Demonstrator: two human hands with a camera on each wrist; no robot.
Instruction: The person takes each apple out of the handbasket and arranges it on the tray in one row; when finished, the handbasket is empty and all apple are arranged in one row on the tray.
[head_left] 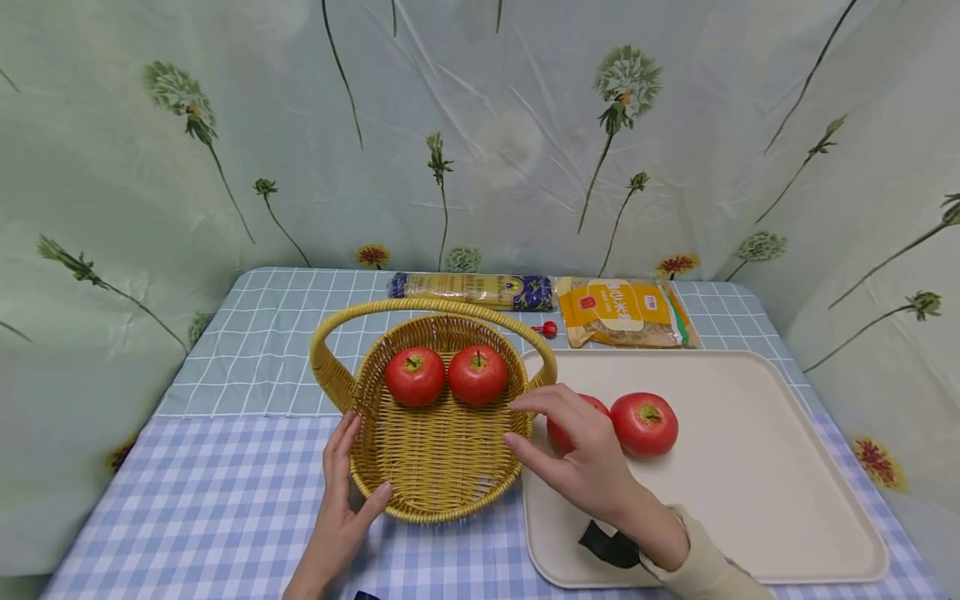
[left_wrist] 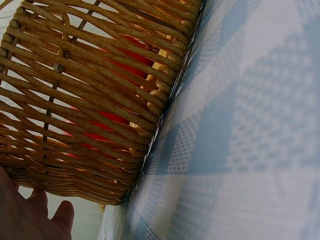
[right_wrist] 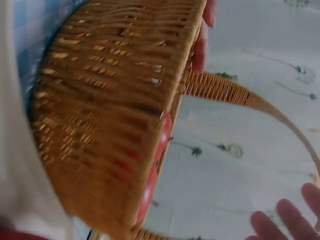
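Observation:
A round wicker basket with a tall arched handle stands on the checked cloth, two red apples side by side at its far end. My left hand holds the basket's left rim, thumb at the front-left edge and fingers along the side; in the left wrist view its fingertips show beside the wicker. Over the basket's right rim and the tray's left edge hovers my right hand, empty, thumb and fingers spread apart. Behind it, one apple on the tray is partly hidden; another apple lies right beside that one.
The beige tray takes up the right side of the table. At the back lie a long blue-and-yellow packet, an orange bag and a small red item. A flower-printed curtain hangs behind.

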